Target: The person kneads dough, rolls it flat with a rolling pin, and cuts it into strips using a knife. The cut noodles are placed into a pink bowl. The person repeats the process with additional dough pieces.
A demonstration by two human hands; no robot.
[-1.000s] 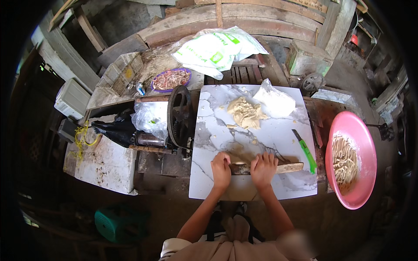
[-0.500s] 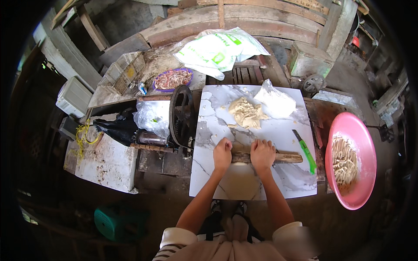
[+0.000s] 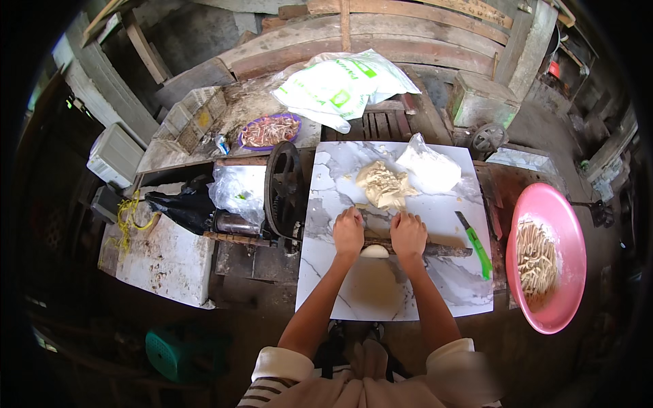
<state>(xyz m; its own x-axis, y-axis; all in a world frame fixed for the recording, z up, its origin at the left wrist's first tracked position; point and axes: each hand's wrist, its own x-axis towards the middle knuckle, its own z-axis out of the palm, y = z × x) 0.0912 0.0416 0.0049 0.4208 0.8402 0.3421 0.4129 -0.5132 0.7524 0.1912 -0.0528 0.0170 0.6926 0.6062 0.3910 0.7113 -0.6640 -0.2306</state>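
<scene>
Both my left hand and my right hand are closed on a wooden rolling pin lying crosswise on a marble-patterned board. A small pale piece of dough shows under the pin between my hands. Beyond my hands lie a crumpled heap of dough and a clear bag of white powder. A green-handled blade lies at the board's right side.
On the right, a pink basin holds pale strips. A machine with a black wheel stands left of the board. Behind are white sacks, a purple-rimmed tray of strips and a plastic crate. A green stool sits low at left.
My hands and the rolling pin have moved away from me, up the board, exposing the piece of dough on the pin's near side. The whole view has shifted slightly downward.
</scene>
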